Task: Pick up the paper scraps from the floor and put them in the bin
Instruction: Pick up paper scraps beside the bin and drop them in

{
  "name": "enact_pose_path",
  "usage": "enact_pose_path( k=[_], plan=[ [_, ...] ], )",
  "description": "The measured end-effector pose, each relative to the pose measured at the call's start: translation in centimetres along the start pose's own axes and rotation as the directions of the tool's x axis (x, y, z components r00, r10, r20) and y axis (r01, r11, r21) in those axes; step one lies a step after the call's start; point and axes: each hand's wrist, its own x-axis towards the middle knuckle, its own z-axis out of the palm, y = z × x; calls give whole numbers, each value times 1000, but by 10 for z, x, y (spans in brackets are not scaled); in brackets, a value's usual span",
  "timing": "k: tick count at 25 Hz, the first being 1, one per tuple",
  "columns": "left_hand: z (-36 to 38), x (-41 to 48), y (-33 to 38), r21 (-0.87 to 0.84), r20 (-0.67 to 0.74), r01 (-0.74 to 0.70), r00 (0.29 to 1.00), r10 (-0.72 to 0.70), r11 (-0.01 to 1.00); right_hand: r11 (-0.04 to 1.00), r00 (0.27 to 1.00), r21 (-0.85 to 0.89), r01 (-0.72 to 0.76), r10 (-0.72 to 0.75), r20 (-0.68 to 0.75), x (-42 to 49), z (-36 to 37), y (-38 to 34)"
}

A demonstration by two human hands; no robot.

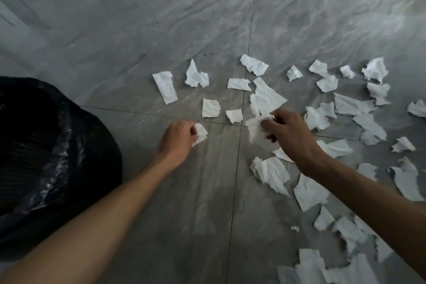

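Several torn white paper scraps (267,97) lie scattered over the grey tiled floor, mostly in the middle and to the right. My left hand (177,138) is closed around one small white scrap (200,133) just above the floor. My right hand (290,131) pinches a crumpled bunch of scraps (254,125) near the centre of the litter. The bin (46,159), lined with a black plastic bag, stands at the left edge, to the left of my left forearm.
More scraps (309,193) lie under and behind my right forearm, down to the bottom right corner. Tile joints cross near the hands. A pale wall base (9,11) runs along the far left. Bare grey floor (161,18) stretches beyond the scraps.
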Motion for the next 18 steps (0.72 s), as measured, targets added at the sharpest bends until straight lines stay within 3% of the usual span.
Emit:
enact_pose_path(
  k=[3, 6, 12, 14, 18],
  plan=[
    [-30, -25, 17, -106, -51, -1, 999, -5, 994, 987, 994, 123, -99, 94, 51, -9, 8, -6],
    [-88, -52, 44, -123, -201, -115, 976, 88, 986, 976, 992, 193, -102, 85, 92, -18, 21, -24],
    [-233, -122, 50, -65, -586, -378, 764, 272, 923, 980, 980, 194, 52, -88, 180, -38, 61, -108],
    [-262, -141, 20, -23, -640, -296, 738, 213, 955, 967, 963, 205, 155, -194, 188, -46, 80, -148],
    [-272, -159, -68, 26, -578, 133, 811, -94, 991, 876, 869, 208, 436, -470, 157, -67, 118, -227]
  ],
)
